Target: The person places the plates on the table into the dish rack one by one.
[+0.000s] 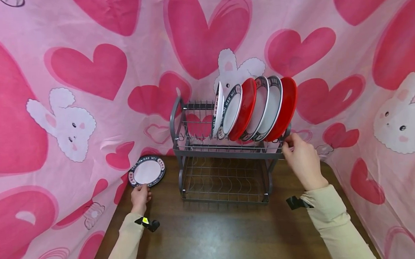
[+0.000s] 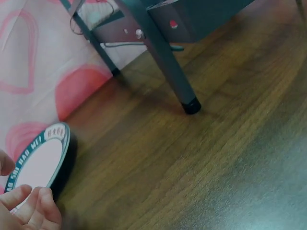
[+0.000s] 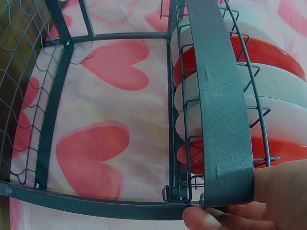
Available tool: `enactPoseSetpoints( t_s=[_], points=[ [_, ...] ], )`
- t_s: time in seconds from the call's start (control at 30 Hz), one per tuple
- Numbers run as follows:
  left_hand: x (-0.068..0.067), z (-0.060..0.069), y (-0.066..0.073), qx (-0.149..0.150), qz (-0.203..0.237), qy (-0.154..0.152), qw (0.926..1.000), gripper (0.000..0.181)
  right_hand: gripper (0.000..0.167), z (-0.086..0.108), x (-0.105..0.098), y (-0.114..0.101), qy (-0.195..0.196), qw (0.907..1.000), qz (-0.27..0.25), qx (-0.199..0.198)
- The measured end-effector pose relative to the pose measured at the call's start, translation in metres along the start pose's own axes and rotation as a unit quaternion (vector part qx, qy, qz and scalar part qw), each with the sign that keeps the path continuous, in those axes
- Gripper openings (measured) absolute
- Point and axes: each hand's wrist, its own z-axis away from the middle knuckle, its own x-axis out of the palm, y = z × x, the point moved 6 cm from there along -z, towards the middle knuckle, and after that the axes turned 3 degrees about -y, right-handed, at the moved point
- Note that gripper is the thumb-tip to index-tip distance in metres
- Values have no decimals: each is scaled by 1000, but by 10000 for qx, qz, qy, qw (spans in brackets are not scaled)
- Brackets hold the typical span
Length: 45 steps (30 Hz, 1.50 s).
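Note:
At the left, a round white plate (image 1: 146, 172) with a dark lettered rim lies near the cloth wall. My left hand (image 1: 140, 198) pinches its near edge; in the left wrist view the thumb and curled fingers (image 2: 47, 203) are at the rim. A dark grey two-tier dish rack (image 1: 226, 155) stands in the middle. On its upper tier several plates lean in a row, including a red plate (image 1: 286, 108) at the right end and a white plate (image 1: 232, 112) with a dark rim. My right hand (image 1: 304, 162) grips the right end of the upper front bar (image 3: 224, 100).
The rack's lower tier (image 1: 227, 179) is bare wire. Underneath is a brown wooden table (image 1: 212, 233). Pink cloth (image 1: 148, 39) printed with hearts and rabbits hangs around the back and both sides, close behind the rack.

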Motion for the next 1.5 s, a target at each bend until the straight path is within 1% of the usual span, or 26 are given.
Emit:
enactPoseSetpoints(
  t_s=[0.07, 0.2, 0.33, 0.53, 0.63, 0.7, 0.77, 0.83, 0.93, 1.0, 1.1, 1.27, 1.4, 1.5],
  points=[
    [-1, -1, -3, -139, -18, -8, 9999, 39, 22, 0, 0, 0, -4, 10000, 39, 18],
    [-4, -6, -8, -369, 10, 4, 9993, 36, 23, 0, 0, 1, -19, 10000, 36, 15],
    [-7, -10, -13, -469, 26, -20, 9989, 36, 23, -1, 0, 0, -43, 10000, 19, 27],
    [-11, -18, -16, -604, -240, 55, 9979, 43, 23, -1, 1, -1, -49, 10000, 17, 53],
    [-12, -23, -15, -654, -142, 47, 9977, 41, 23, 0, 1, -1, -32, 10000, 28, 53],
    [-13, -25, -15, -743, -5, 59, 9972, 39, 22, 0, 0, -1, -7, 10000, 45, 47],
    [-14, -27, -15, -901, 204, 84, 9957, 39, 22, 0, 0, -2, -1, 10000, 50, 43],
    [-16, -28, -16, -1127, 370, 140, 9928, 41, 21, 0, 0, -3, 0, 10000, 55, 44],
    [-19, -29, -19, -1429, 522, 173, 9882, 47, 22, 0, 0, -3, -5, 10000, 68, 58],
    [-21, -30, -19, -1503, 552, 181, 9869, 50, 21, -1, 0, -3, 0, 9999, 84, 68],
    [-23, -31, -19, -1465, 545, 190, 9875, 47, 21, -1, 1, -4, 16, 9999, 119, 45],
    [-26, -31, -20, -1330, 580, 189, 9892, 31, 19, 0, 2, -7, 50, 9998, 186, -47],
    [-25, -34, -20, -1315, 708, 43, 9888, 23, 19, 1, 1, -6, 67, 9998, 175, -9],
    [-22, -37, -20, -1340, 761, -102, 9880, 23, 20, 0, 0, -4, 51, 9999, 159, 46]
  ],
)
